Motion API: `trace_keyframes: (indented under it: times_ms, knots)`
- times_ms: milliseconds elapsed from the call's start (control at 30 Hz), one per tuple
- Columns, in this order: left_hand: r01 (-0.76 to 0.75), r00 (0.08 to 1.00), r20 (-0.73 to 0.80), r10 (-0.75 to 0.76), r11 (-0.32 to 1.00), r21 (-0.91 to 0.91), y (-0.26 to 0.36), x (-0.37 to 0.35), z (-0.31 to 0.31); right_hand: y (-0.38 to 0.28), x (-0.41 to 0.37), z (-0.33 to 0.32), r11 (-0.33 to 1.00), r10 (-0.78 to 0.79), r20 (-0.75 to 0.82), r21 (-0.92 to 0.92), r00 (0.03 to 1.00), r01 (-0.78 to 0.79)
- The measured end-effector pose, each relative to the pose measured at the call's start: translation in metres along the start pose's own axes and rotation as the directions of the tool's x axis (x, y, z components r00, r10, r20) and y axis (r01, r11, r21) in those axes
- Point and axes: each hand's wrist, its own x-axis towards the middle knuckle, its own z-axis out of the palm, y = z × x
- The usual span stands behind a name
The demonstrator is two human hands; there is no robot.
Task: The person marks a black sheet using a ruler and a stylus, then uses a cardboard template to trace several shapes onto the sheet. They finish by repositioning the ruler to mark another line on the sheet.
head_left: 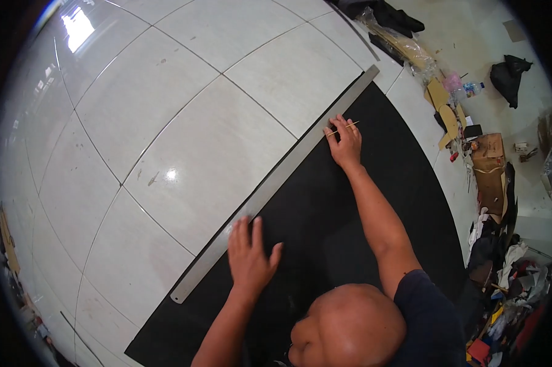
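Observation:
A long metal ruler (297, 154) lies slantwise along the straight edge of a large black sheet (404, 177) on the floor. My left hand (251, 252) is spread over the ruler's lower half, fingertips on the metal and thumb held out to the side above the black sheet. Farther up, my right hand (347, 145) has its fingertips at the ruler's edge and grips a thin yellowish stick (352, 125), slim as a pen refill. A narrow strip of black shows beyond the ruler's far side.
White floor tiles (166, 122) spread to the left. On the right are cardboard scraps (450, 122), a plastic bottle (473, 89), a brown carton (489, 162), a black bag (510, 79) and a heap of cloth scraps (511, 275). A bare head (355, 327) fills the bottom middle.

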Motion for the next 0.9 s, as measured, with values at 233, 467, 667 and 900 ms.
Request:
trace_keyframes:
  times_ms: [233, 467, 667, 900]
  knots:
    - [-0.072, 0.988, 0.142, 0.053, 0.989, 0.13, 0.025, 0.055, 0.019, -0.026, 0.013, -0.03, 0.925, 0.03, -0.177, 0.377, 0.984, 0.04]
    - [0.013, 0.961, 0.271, -0.056, 0.987, 0.16, 0.035, 0.069, 0.025, -0.123, -0.033, -0.049, 0.666, -0.173, 0.446, 0.71, 0.878, -0.229]
    - [0.036, 0.931, 0.35, -0.106, 0.979, 0.2, 0.038, 0.075, 0.032, -0.147, -0.046, -0.044, 0.64, -0.245, 0.606, 0.687, 0.757, -0.343]
    - [0.046, 0.935, 0.339, -0.107, 0.982, 0.185, 0.039, 0.078, 0.033, -0.141, -0.048, -0.036, 0.738, -0.328, 0.452, 0.671, 0.829, -0.074]
